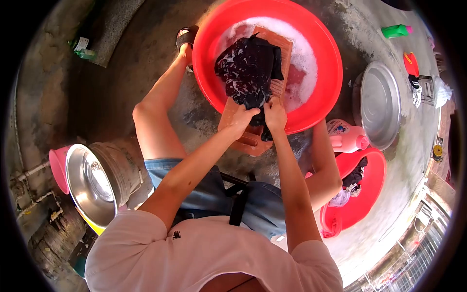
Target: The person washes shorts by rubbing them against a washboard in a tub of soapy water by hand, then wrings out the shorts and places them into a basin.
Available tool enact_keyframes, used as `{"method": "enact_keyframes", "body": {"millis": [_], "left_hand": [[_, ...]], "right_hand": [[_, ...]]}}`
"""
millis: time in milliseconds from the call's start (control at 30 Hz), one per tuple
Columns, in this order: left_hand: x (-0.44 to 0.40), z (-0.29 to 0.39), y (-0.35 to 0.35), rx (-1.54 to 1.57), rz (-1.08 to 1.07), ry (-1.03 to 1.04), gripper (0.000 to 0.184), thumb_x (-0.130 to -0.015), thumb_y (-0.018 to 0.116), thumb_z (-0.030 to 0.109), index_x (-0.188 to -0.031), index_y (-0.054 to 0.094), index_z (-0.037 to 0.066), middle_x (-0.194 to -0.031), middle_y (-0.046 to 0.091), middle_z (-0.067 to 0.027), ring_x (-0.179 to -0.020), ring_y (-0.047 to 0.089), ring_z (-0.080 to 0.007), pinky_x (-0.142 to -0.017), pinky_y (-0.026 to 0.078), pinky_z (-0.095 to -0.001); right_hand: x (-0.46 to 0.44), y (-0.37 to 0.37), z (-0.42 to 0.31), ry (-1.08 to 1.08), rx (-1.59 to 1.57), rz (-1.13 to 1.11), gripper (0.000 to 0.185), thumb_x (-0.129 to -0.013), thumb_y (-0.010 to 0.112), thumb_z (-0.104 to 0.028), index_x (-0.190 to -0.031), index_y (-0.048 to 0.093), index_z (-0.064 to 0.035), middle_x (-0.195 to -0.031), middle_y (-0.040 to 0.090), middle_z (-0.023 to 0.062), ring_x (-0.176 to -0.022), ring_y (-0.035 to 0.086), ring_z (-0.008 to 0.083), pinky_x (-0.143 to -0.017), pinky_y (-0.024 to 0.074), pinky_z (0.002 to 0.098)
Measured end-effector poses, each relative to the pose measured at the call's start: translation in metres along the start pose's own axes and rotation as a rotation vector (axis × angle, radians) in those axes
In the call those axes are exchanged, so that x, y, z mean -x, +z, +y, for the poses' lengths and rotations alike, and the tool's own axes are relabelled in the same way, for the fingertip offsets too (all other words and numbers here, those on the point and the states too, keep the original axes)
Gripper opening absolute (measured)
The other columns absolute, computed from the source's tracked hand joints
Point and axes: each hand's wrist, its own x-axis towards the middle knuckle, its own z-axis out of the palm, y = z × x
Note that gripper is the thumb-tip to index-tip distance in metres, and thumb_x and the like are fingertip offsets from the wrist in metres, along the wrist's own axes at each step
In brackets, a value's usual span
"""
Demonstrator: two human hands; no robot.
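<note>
A wet black garment (248,65) with streaks of suds lies bunched over a brown ridged washboard (279,87). The board leans in a large red basin (327,63) of foamy water, its lower end sticking out over the near rim. My left hand (242,119) grips the near end of the cloth, fingers wrapped into it. Close beside it, my right hand (275,114) is also closed on the cloth, and a dark strip hangs below. The garment's kind cannot be made out.
Right of the basin are a pink detergent bottle (349,136), a metal basin (379,104) and a red tub (374,180) holding clothes. A green bottle (396,31) lies farther off. At left, another metal basin (75,170) sits on a bucket (121,170).
</note>
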Motion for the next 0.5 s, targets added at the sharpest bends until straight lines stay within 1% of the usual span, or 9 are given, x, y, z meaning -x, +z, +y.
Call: {"method": "enact_keyframes", "body": {"millis": [33,100,133,167,267,300,333,400,500], "left_hand": [[-0.002,0.004,-0.011,-0.172,-0.131,-0.082,0.064,-0.085,0.059,0.038,-0.136,0.037,0.004,-0.132,0.046,-0.0079,-0.125,0.038,-0.0194,-0.107,0.024,-0.0349],[0.008,-0.013,0.006,-0.087,0.001,-0.082,0.08,-0.084,0.053,0.053,-0.142,0.026,0.004,-0.142,0.032,-0.0101,-0.133,0.026,-0.0204,-0.109,0.019,-0.0353],[0.018,-0.004,0.021,-0.05,0.064,-0.078,0.088,-0.084,0.051,0.061,-0.144,0.02,0.004,-0.148,0.025,-0.0113,-0.137,0.02,-0.0209,-0.111,0.016,-0.0354],[0.023,0.01,0.033,0.106,0.054,-0.194,0.1,-0.082,0.041,0.071,-0.146,0.006,0.005,-0.154,0.002,-0.0101,-0.141,-0.001,-0.0198,-0.113,0.006,-0.0351],[0.002,0.039,0.014,0.793,0.095,-0.219,0.02,-0.088,0.055,0.018,-0.1,0.058,0.002,-0.087,0.062,-0.004,-0.072,0.06,-0.0132,-0.064,0.05,-0.0264],[-0.037,0.007,-0.029,0.454,0.02,-0.229,0.076,-0.08,0.054,0.063,-0.126,0.05,0.002,-0.123,0.055,-0.0156,-0.111,0.055,-0.0264,-0.095,0.043,-0.0368],[-0.023,0.05,-0.021,0.569,-0.022,-0.19,0.052,-0.082,0.058,0.049,-0.106,0.061,0.002,-0.098,0.067,-0.0107,-0.081,0.065,-0.0247,-0.075,0.054,-0.0334],[-0.041,0.051,-0.049,0.437,-0.207,-0.375,0.043,-0.084,0.056,0.036,-0.108,0.059,0.0,-0.098,0.066,-0.0117,-0.079,0.064,-0.0242,-0.075,0.054,-0.0336],[-0.044,0.004,-0.019,0.453,0.045,-0.247,0.022,-0.089,0.045,0.012,-0.103,0.059,0.003,-0.094,0.064,-0.0057,-0.079,0.062,-0.0187,-0.071,0.053,-0.0315]], "right_hand": [[-0.005,0.019,0.013,0.115,-0.316,-0.031,0.042,-0.085,0.053,-0.038,-0.116,0.05,-0.0089,-0.104,0.059,0.0223,-0.093,0.06,0.0369,-0.076,0.0469,0.0426],[-0.014,0.053,0.027,0.345,-0.946,-0.114,0.053,-0.088,0.05,-0.043,-0.132,0.039,-0.0154,-0.123,0.052,0.0231,-0.101,0.058,0.0379,-0.082,0.047,0.0414],[-0.006,0.052,0.009,0.23,-0.79,-0.078,0.057,-0.089,0.05,-0.044,-0.136,0.032,-0.0168,-0.117,0.055,0.026,-0.101,0.058,0.0394,-0.083,0.0462,0.0428],[0.002,0.052,-0.009,0.125,-0.629,-0.025,0.061,-0.09,0.049,-0.045,-0.14,0.025,-0.0181,-0.111,0.057,0.0288,-0.1,0.059,0.041,-0.084,0.0454,0.0441],[0.031,0.037,-0.034,-0.152,-0.362,-0.029,0.053,-0.088,0.053,-0.04,-0.134,0.04,-0.0148,-0.096,0.062,0.0283,-0.091,0.06,0.0442,-0.081,0.0466,0.0456],[0.046,0.027,-0.043,-0.15,-0.429,-0.063,0.05,-0.087,0.056,-0.04,-0.128,0.046,-0.0135,-0.093,0.063,0.0267,-0.088,0.061,0.0429,-0.078,0.0474,0.0452],[0.065,0.01,-0.055,-0.143,-0.494,-0.101,0.046,-0.085,0.058,-0.039,-0.122,0.052,-0.0123,-0.091,0.064,0.0251,-0.085,0.062,0.0416,-0.075,0.0481,0.0449],[0.092,-0.011,-0.076,-0.161,-0.463,-0.145,0.045,-0.081,0.064,-0.04,-0.113,0.056,-0.01,-0.085,0.064,0.0237,-0.081,0.063,0.0397,-0.072,0.0486,0.0447],[0.057,-0.023,-0.084,-0.273,-0.182,0.236,0.027,-0.077,0.067,-0.035,-0.083,0.063,-0.0098,-0.066,0.061,0.0215,-0.065,0.062,0.0393,-0.059,0.0486,0.0457]]}}
